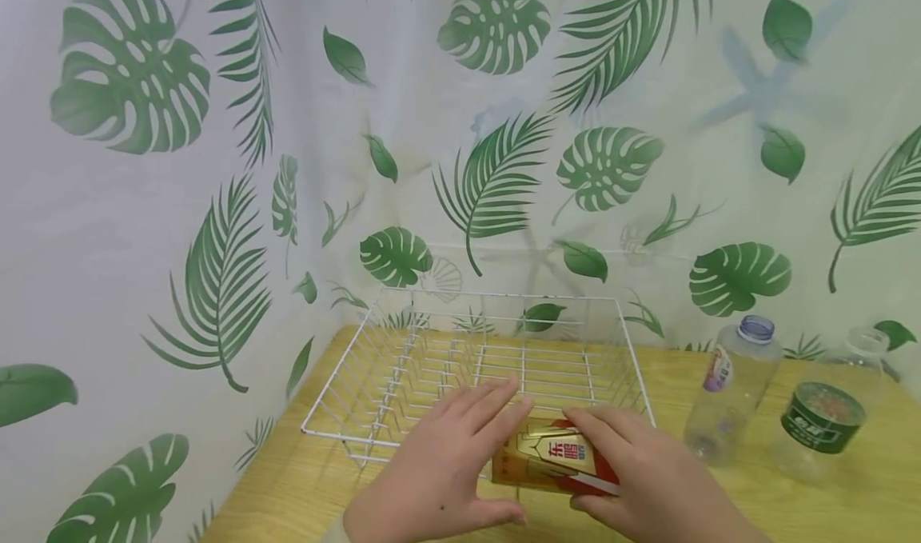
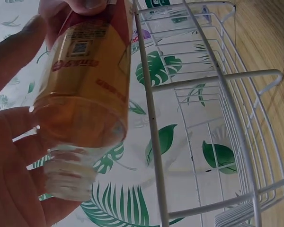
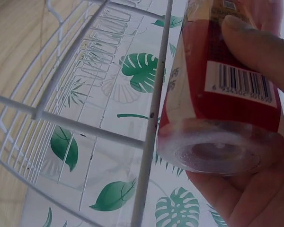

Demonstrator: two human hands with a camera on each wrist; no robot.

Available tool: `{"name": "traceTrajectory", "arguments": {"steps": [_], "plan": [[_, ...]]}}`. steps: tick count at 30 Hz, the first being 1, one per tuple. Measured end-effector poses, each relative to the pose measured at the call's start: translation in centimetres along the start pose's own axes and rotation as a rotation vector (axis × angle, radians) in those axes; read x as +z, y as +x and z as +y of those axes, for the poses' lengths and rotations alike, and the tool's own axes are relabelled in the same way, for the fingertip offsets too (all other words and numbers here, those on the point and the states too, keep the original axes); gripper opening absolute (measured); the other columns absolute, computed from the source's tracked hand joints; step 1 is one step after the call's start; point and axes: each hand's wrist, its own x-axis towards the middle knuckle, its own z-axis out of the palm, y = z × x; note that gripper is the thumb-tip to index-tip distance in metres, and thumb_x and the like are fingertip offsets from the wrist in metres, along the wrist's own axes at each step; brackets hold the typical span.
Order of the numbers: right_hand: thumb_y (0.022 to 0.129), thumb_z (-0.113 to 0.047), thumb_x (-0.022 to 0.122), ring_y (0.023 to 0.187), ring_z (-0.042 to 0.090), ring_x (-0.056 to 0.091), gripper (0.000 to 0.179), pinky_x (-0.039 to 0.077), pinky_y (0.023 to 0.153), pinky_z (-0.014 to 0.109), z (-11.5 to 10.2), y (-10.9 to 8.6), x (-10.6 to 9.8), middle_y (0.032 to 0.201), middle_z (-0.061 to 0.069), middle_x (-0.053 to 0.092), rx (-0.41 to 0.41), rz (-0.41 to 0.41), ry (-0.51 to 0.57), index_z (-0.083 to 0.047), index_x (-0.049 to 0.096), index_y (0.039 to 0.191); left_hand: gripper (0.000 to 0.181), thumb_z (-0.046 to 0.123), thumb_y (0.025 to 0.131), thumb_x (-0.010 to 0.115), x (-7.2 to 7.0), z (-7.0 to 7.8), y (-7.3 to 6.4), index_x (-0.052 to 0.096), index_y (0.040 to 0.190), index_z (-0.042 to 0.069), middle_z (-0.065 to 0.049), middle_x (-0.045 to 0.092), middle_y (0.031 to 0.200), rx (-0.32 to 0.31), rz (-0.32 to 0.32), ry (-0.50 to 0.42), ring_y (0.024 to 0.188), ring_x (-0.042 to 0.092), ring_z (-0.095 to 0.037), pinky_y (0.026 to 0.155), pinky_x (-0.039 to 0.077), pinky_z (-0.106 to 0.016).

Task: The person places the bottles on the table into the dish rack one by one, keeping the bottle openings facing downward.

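Note:
A plastic drink bottle with a gold and red label lies sideways in the air over the front edge of a white wire rack. My right hand grips its red base end, thumb below and fingers on top; the barcode and clear base show in the right wrist view. Around the neck end is my left hand, thumb and fingers spread apart. In the left wrist view the bare threaded neck has no cap and points down toward the left palm, with fingers behind it.
Two clear bottles stand on the wooden table at right: a tall one with a purple neck ring, and one with a green label. A leaf-patterned white sheet hangs behind and at left. The rack has upright wire dividers.

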Motion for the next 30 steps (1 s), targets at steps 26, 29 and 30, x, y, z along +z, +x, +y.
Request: {"name": "traceTrajectory", "arguments": {"steps": [26, 29, 30], "plan": [[0.074, -0.061, 0.067, 0.103, 0.007, 0.052, 0.071, 0.052, 0.074, 0.028, -0.7, 0.9, -1.0, 0.122, -0.013, 0.053, -0.186, 0.134, 0.1, -0.02, 0.054, 0.131, 0.082, 0.042, 0.071, 0.079, 0.7, 1.2, 0.3, 0.039, 0.138, 0.016, 0.008, 0.05, 0.127, -0.035, -0.045, 0.017, 0.114, 0.05, -0.009, 0.088, 0.049, -0.028], [0.073, -0.06, 0.068, 0.103, 0.008, 0.053, 0.071, 0.052, 0.074, 0.026, -0.7, 0.6, -0.8, 0.121, -0.013, 0.053, -0.187, 0.132, 0.106, -0.02, 0.054, 0.13, 0.081, 0.041, 0.071, 0.079, 0.8, 1.4, 0.2, 0.039, 0.138, 0.017, 0.009, 0.051, 0.125, -0.044, -0.063, 0.008, 0.113, 0.05, -0.008, 0.087, 0.049, -0.028], [0.073, -0.06, 0.068, 0.103, 0.008, 0.053, 0.071, 0.052, 0.073, 0.026, -0.6, 0.5, -0.7, 0.12, -0.013, 0.054, -0.184, 0.13, 0.11, -0.02, 0.055, 0.13, 0.081, 0.041, 0.072, 0.079, 0.8, 1.5, 0.1, 0.039, 0.138, 0.017, 0.009, 0.051, 0.125, -0.048, -0.073, 0.004, 0.112, 0.05, -0.008, 0.087, 0.049, -0.028]]}}
